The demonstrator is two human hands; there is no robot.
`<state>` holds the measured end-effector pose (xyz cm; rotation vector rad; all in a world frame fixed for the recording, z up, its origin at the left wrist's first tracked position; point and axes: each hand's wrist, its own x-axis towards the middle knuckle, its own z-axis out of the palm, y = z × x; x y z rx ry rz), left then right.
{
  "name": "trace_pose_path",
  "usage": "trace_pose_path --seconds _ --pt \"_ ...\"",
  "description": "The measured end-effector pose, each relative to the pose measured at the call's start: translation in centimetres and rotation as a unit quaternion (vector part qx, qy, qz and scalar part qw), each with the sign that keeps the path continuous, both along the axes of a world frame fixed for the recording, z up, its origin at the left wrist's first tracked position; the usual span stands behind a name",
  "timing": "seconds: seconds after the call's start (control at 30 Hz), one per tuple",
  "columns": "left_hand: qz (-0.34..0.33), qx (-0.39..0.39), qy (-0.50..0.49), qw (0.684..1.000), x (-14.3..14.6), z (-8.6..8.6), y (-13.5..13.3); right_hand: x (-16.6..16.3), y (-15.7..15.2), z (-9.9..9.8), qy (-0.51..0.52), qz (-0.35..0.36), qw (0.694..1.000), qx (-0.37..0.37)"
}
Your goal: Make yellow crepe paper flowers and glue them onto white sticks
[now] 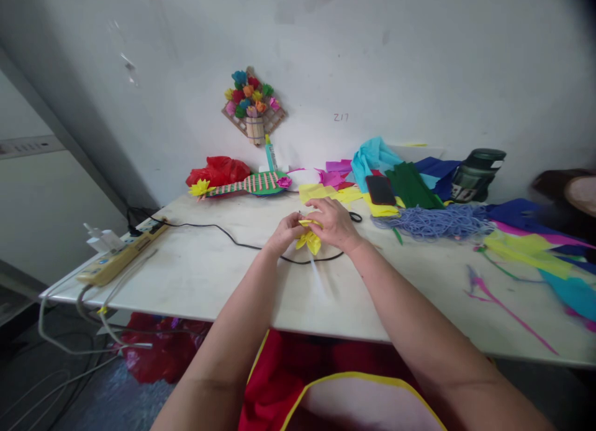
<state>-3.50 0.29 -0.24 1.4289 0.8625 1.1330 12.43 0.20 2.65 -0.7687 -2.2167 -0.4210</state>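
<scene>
Yellow paper flower (309,240) sits at frame centre, just above the table (223,282), pinched between both hands. Left hand (287,232) is closed on its left side, right hand (333,223) is clamped over the top, fingers curled around the petals. Looks like thin crepe paper: very light, soft, creases and tears easily, so grip at the gathered base, not the petal tips. A black cable (233,240) runs right under the hands. Loose yellow sheets (321,193) lie just behind, phone (380,189) and blue yarn (435,222) to the right. Power strip (121,255) at left edge, paper bouquet (252,105) on the wall, upper centre.
</scene>
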Motion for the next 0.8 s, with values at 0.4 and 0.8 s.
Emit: trace_pose_path --seconds 0.4,0.8 --pt "-0.010 -0.053 -0.064 0.996 -0.01 -0.02 -0.03 -0.02 0.15 -0.32 0.019 0.003 1.000 -0.003" --pt "-0.006 -0.067 -0.102 0.993 0.08 -0.06 0.19 -0.03 0.11 -0.27 0.013 0.001 1.000 -0.001"
